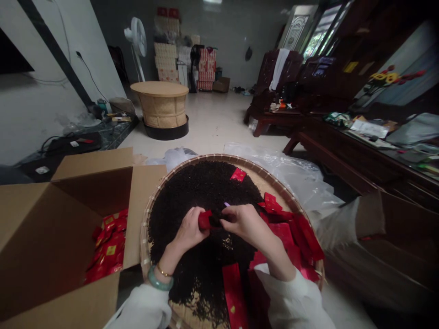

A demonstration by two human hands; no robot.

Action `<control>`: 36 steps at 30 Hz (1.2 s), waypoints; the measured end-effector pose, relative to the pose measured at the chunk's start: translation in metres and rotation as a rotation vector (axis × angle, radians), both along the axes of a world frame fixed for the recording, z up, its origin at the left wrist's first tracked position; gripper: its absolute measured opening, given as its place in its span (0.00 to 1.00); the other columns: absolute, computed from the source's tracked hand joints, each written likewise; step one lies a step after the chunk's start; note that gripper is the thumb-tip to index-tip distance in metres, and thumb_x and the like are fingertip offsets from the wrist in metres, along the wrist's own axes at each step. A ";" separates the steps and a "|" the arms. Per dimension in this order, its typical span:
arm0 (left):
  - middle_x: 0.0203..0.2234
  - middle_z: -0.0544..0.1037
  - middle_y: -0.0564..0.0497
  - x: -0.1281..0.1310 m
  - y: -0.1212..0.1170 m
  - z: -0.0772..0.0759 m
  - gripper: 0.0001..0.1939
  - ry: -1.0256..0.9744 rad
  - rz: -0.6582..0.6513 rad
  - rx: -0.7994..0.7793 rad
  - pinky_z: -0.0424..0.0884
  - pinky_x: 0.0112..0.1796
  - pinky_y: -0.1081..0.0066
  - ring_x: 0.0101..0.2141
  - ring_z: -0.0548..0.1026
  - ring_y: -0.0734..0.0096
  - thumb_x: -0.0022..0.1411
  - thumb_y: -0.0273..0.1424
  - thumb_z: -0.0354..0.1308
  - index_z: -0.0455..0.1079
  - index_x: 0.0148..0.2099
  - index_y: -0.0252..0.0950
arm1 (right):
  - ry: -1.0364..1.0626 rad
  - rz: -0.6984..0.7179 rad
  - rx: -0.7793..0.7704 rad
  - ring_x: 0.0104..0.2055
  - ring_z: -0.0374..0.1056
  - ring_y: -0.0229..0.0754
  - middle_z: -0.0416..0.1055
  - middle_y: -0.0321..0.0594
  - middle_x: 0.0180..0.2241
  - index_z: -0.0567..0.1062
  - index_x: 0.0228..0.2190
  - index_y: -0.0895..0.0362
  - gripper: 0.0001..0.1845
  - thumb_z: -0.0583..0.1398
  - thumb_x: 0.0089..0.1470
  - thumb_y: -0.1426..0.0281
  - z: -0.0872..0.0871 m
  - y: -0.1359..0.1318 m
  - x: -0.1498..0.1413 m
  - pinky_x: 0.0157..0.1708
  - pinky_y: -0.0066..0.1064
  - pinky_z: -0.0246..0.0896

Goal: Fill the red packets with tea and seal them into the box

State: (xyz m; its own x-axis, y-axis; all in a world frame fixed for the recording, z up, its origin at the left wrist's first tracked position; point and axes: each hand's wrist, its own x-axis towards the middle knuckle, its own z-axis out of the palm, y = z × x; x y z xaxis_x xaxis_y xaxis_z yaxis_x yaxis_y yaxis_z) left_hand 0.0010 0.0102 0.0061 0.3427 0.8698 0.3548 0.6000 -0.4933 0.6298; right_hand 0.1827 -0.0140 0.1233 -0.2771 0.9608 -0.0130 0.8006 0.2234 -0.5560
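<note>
My left hand (192, 227) is closed around a small red packet (205, 220), held above the tray with its mouth toward the right. My right hand (242, 219) is pinched at that mouth, with dark loose tea leaves (216, 218) at its fingertips. A small purple tip (226, 204) pokes out beyond the right fingers; what it belongs to is hidden. Below both hands, a bed of dark tea leaves (202, 183) covers much of a round woven bamboo tray (148, 228). Flat red packets (283, 233) are heaped under my right forearm. One red packet (238, 174) lies alone on the leaves.
An open cardboard box (37, 228) with several filled red packets (110, 246) stands left of the tray. Clear plastic sheeting (274, 162) lies behind it. A dark wooden table (329, 141) runs along the right. Further back are a round drum-shaped stand (161, 103) and a white fan (139, 39).
</note>
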 end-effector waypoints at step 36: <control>0.37 0.76 0.48 0.006 -0.003 0.015 0.31 -0.514 -0.180 -0.707 0.69 0.39 0.69 0.37 0.73 0.64 0.37 0.27 0.71 0.67 0.46 0.31 | 0.064 0.153 -0.249 0.19 0.49 0.30 0.55 0.28 0.14 0.69 0.16 0.59 0.18 0.62 0.50 0.63 -0.025 0.039 0.001 0.20 0.25 0.43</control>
State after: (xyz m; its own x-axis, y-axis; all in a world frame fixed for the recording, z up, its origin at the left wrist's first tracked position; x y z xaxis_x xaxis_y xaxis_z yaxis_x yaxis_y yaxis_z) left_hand 0.0066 0.0070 0.0207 0.4412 0.8922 -0.0966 0.1107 0.0527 0.9925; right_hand 0.1840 0.0252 0.0979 -0.4267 0.8769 -0.2212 0.7298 0.1893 -0.6570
